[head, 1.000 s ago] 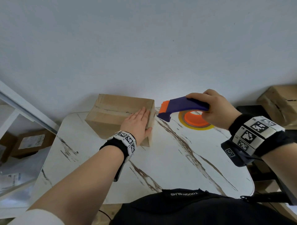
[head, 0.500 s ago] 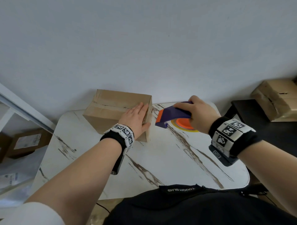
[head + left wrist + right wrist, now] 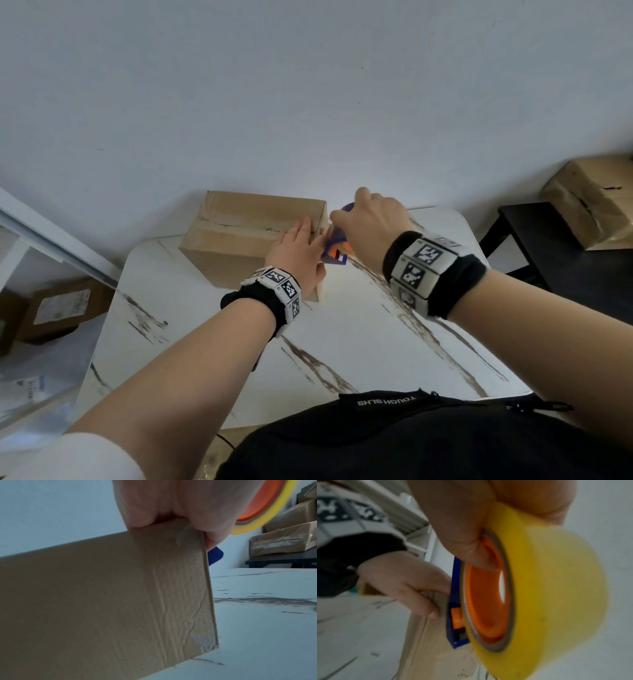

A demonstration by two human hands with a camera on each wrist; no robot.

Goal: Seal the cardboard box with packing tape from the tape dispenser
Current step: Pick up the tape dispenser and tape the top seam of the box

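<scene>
The cardboard box sits on the far left part of the white marble-patterned table, close to the wall. The left hand lies flat on the box's top at its near right corner, fingers straight and together, thumb hooked down over the right side face; it presses rather than grasps. Just right of that corner, the right hand is wrapped around the tape dispenser, fingers curled over its top, so that the dispenser's front end meets the box's right side face beside the left thumb.

From the right wrist view, the dispenser is a blue plastic frame with an orange inset block, carrying a wide roll of packing tape (translucent yellow, glossy, wound on an orange hub with a central hole). The left hand shows there with fingertips on the cardboard right next to the blue frame.

The left wrist view shows the box as plain brown corrugated board, its near face creased with vertical wrinkles and scuffed pale at the lower right corner. A seam runs along the box top in the head view, with a strip of older tape over it.

The table is smooth and white with brown-grey veins and rounded corners.
</scene>
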